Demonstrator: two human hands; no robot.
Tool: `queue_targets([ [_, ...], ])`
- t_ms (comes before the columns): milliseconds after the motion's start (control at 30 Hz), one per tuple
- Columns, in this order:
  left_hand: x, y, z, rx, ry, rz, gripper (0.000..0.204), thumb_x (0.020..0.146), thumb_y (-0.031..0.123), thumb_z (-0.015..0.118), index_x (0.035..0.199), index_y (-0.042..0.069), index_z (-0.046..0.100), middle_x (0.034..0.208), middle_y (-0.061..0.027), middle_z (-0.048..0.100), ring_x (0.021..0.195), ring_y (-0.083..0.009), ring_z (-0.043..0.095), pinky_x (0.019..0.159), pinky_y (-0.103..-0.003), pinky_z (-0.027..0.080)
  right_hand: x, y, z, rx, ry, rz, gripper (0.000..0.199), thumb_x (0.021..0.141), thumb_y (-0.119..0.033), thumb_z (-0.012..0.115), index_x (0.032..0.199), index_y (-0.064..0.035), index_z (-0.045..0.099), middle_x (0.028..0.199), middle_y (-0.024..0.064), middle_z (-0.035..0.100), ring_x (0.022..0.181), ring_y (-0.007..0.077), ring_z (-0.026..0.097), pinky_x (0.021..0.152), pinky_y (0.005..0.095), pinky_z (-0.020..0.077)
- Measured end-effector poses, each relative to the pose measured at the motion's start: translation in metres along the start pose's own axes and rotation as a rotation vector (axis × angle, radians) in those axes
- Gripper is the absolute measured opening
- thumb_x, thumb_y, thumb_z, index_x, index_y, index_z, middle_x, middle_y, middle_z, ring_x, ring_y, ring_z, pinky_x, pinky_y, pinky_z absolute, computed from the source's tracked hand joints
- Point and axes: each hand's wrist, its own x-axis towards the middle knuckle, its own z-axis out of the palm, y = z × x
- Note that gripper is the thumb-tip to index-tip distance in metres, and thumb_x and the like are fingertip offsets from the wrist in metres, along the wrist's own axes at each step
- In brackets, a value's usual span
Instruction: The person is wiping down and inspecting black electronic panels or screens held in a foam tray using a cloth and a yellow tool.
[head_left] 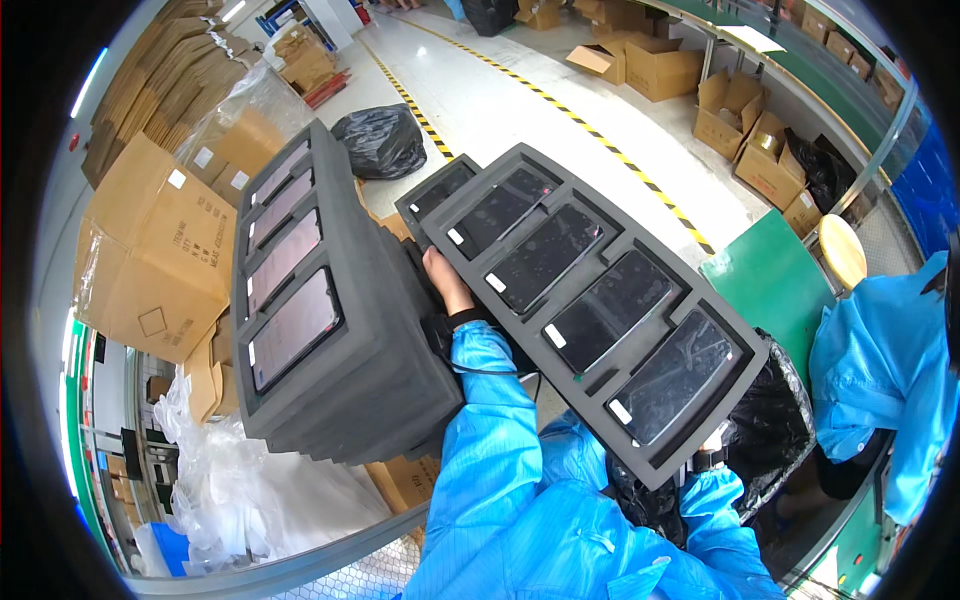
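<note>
A dark grey foam tray (610, 268) is held tilted in front of me, with several black phone screens (545, 258) seated in its slots. My left hand (449, 281) grips its left long edge, the fingers partly hidden. At the near right corner, my right hand (714, 442) holds the tray from below, with most of its fingers out of sight. To the left rises a stack of matching foam trays (345, 400); more phone screens (292, 328) lie in the top one. Beyond my left hand, another tray (440, 190) with a dark screen shows partly behind the held one.
Cardboard boxes (150, 250) and crumpled clear plastic (250, 500) lie left of the stack. A black bag (380, 142) sits on the floor beyond. At right are a green surface (768, 285), a round stool (842, 252) and a person in blue (875, 365) close by.
</note>
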Motion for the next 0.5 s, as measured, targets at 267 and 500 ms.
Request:
queue_targets([
  [267, -0.047, 0.064, 0.042, -0.028, -0.261, -0.032, 0.038, 0.097, 0.025, 0.039, 0.103, -0.005, 0.062, 0.092, -0.0109, 0.066, 0.075, -0.0197, 0.065, 0.065, -0.03, 0.052, -0.018, 0.015, 0.02, 0.411, 0.187, -0.019, 0.036, 0.093, -0.028, 0.045, 0.12, -0.0063, 0.057, 0.118, 0.0128, 0.059, 0.11, 0.0249, 0.054, 0.089, 0.0421, 0.0427],
  [500, -0.095, 0.12, 0.072, -0.158, -0.508, -0.234, 0.037, 0.097, 0.022, 0.039, 0.114, -0.005, 0.057, 0.102, -0.014, 0.064, 0.081, -0.0221, 0.064, 0.07, -0.031, 0.054, -0.034, -0.011, 0.011, 0.163, 0.184, 0.101, 0.036, 0.093, -0.028, 0.045, 0.119, -0.0058, 0.058, 0.117, 0.0129, 0.06, 0.108, 0.0246, 0.055, 0.088, 0.0416, 0.043],
])
